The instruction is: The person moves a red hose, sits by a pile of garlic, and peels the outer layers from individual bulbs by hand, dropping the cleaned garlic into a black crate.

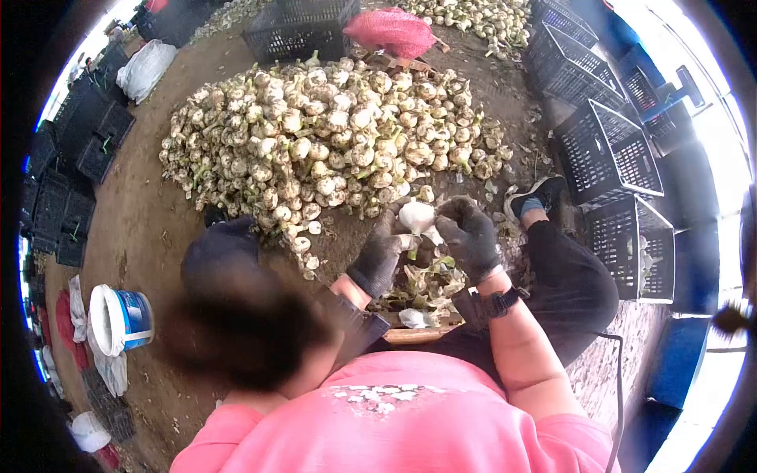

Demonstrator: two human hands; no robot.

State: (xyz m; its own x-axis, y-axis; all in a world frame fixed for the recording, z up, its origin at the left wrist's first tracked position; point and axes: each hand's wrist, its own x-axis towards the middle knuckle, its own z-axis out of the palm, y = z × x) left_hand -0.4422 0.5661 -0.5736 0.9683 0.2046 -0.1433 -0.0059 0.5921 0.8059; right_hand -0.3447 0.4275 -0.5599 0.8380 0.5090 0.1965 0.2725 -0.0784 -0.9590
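Note:
A clean white garlic bulb point(416, 216) is pinched between my two gloved hands in front of my lap. My left hand point(378, 254), in a dark grey work glove, has its fingers closed against the bulb's left side. On its right side, the fingers of my right hand point(471, 240), in a matching glove, are bent in around it. Below them lie loose peeled skins and leaves point(430, 285) between my legs. Just beyond my hands rises a large heap of soil-stained garlic bulbs point(315, 134).
Black plastic crates point(607, 154) line the right side, with another crate point(303, 31) behind the heap beside a red mesh sack point(392, 33). A white-and-blue bucket point(118, 319) stands at left. A blurred dark shape point(244, 323) covers the lower left. More bulbs point(481, 20) lie farther back.

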